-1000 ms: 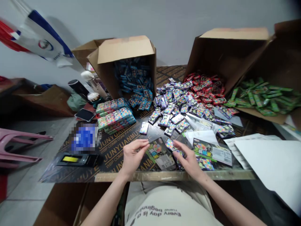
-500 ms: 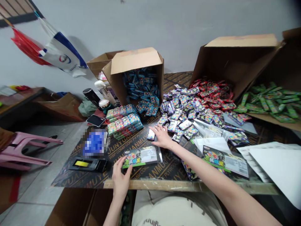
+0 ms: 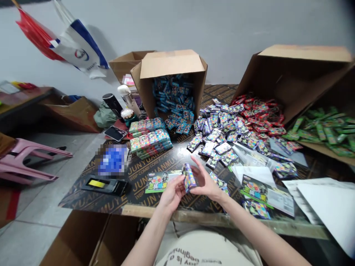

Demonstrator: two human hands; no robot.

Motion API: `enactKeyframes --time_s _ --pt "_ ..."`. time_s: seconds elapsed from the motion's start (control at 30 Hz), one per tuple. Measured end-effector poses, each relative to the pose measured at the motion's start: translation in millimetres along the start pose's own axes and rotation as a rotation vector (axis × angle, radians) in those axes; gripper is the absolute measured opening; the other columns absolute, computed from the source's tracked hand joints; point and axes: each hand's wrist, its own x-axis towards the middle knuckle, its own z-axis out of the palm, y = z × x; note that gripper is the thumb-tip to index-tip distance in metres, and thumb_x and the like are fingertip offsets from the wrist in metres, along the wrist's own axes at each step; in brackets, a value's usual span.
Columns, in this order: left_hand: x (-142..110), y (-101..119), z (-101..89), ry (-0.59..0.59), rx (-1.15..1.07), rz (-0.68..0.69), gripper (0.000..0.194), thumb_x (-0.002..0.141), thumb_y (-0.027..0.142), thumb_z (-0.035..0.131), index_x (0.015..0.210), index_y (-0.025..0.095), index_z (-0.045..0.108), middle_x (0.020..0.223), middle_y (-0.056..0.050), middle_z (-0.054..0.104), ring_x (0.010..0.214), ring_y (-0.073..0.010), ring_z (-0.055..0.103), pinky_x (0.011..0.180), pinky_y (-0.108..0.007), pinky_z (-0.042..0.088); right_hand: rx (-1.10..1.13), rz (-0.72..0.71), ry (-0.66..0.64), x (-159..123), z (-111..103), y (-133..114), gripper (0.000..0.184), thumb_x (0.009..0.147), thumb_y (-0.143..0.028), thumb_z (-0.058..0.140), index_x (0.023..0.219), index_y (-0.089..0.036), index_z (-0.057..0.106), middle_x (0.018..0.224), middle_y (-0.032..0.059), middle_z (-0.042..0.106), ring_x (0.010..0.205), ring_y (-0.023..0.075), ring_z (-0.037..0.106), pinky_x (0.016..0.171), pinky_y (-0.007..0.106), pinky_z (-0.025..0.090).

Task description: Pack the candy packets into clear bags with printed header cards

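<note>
My left hand (image 3: 173, 192) and my right hand (image 3: 204, 181) meet above the table's front edge, both closed on a small colourful packet (image 3: 189, 177) held between them. Just left of my hands a printed pouch (image 3: 158, 180) lies flat on the dark board table (image 3: 133, 199). Behind my hands spreads a pile of purple packets (image 3: 219, 127).
Tipped cardboard boxes spill blue packets (image 3: 174, 98), red packets (image 3: 257, 112) and green packets (image 3: 324, 127). Stacked colourful boxes (image 3: 149, 138), a phone (image 3: 115, 133), bottles (image 3: 122, 101) and a black device (image 3: 104, 184) sit left. White sheets (image 3: 327, 199) and more pouches (image 3: 266, 192) lie right. A pink stool (image 3: 24, 162) stands far left.
My right hand drew back from the packet pile with one packet. My left hand left the pouch and rose to meet it; both now hold the packet.
</note>
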Motion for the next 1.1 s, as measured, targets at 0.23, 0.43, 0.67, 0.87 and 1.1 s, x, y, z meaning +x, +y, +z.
enactKeyframes --time_s 0.23,0.43,0.67,0.87,1.1 --pt "4 -6 16.4 0.002 0.227 0.13 0.029 0.057 0.024 0.077 0.075 0.013 0.056 0.061 0.003 0.062 0.05 -0.0073 0.057 0.049 -0.017 0.043 -0.439 -0.014 0.06 -33 -25 -23 0.088 0.065 -0.031 0.071 0.138 -0.026 0.022 0.139 0.0098 0.035 0.128 0.024 0.034 0.106 0.043 0.024" --pt "-5 -6 16.8 0.027 0.294 0.157 0.03 0.056 0.024 0.077 0.074 0.014 0.056 0.059 0.004 0.06 0.05 -0.0067 0.055 0.049 -0.016 0.041 -0.69 -0.135 0.01 -34 -22 -33 0.084 0.061 -0.034 0.071 0.134 -0.024 0.031 0.136 0.0094 0.037 0.127 0.0265 0.032 0.106 0.044 0.025" --pt "1 5 -1.3 -0.066 0.746 0.335 0.039 0.065 0.038 0.07 0.094 0.014 0.061 0.073 -0.003 0.066 0.067 -0.0157 0.062 0.065 -0.029 0.049 -0.784 -0.211 0.066 -36 -24 -27 0.077 0.059 -0.027 0.065 0.129 -0.024 0.036 0.123 0.0085 0.048 0.117 0.0265 0.042 0.101 0.044 0.029" --pt "25 26 -40.6 -0.158 1.78 0.698 0.093 0.046 0.036 0.079 0.13 0.025 0.04 0.129 -0.012 0.047 0.121 -0.0311 0.04 0.104 -0.056 0.015 -0.953 -0.154 0.223 -39 -48 -10 0.076 0.063 -0.032 0.067 0.13 -0.023 0.033 0.124 0.009 0.05 0.113 0.0269 0.045 0.1 0.046 0.024" --pt "24 22 -27.8 -0.264 1.864 0.802 0.095 0.061 0.033 0.068 0.14 0.024 0.016 0.123 -0.009 0.052 0.115 -0.0252 0.046 0.107 -0.052 0.012 -1.223 -0.091 0.16 -40 -47 -9 0.071 0.068 -0.029 0.064 0.132 -0.025 0.035 0.126 0.0091 0.049 0.115 0.028 0.042 0.095 0.044 0.024"
